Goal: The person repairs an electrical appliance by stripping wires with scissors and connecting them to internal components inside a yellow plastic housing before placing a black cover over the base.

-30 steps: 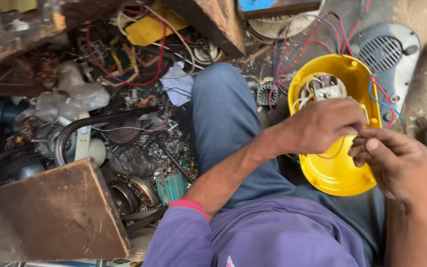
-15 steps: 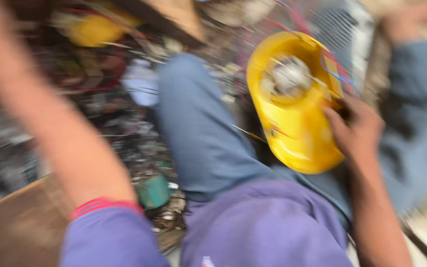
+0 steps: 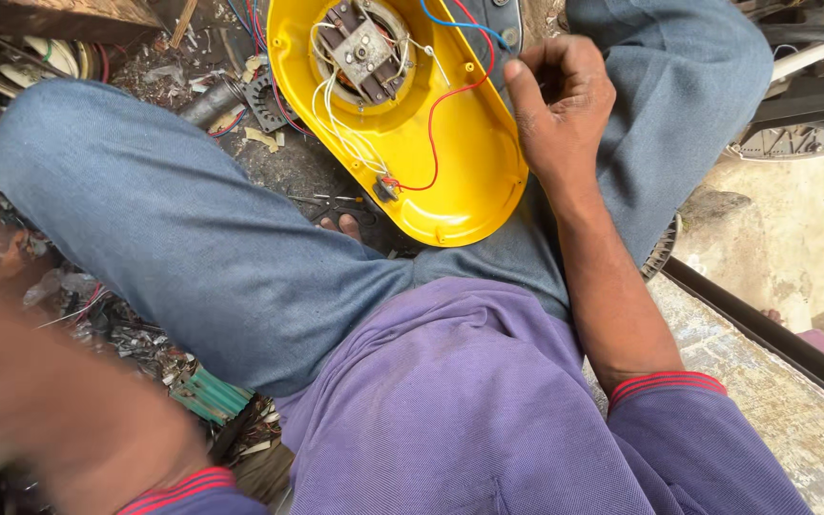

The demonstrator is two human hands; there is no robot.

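Note:
A yellow plastic housing (image 3: pixel 450 162) lies open between my legs, its hollow side up. A small motor (image 3: pixel 364 48) sits in its round recess, with white wires (image 3: pixel 336 114), a red wire (image 3: pixel 436 143) and a blue wire (image 3: pixel 460 24) running from it. My right hand (image 3: pixel 560 95) grips the housing's right rim, fingers curled, thumb on the edge near the red wire. My left forearm (image 3: pixel 59 401) is a blur at the lower left; its hand is out of frame.
My jeans-clad legs (image 3: pixel 174 219) frame the housing. Scrap wires and metal parts (image 3: pixel 264 95) litter the ground at upper left; a green part (image 3: pixel 207 396) lies under my left knee. A concrete ledge (image 3: pixel 765 401) and a fan grille (image 3: pixel 793 143) are on the right.
My left hand left the housing and swung away to the lower left, out of sight. The view dropped closer over my lap. My right hand stayed at the housing's rim.

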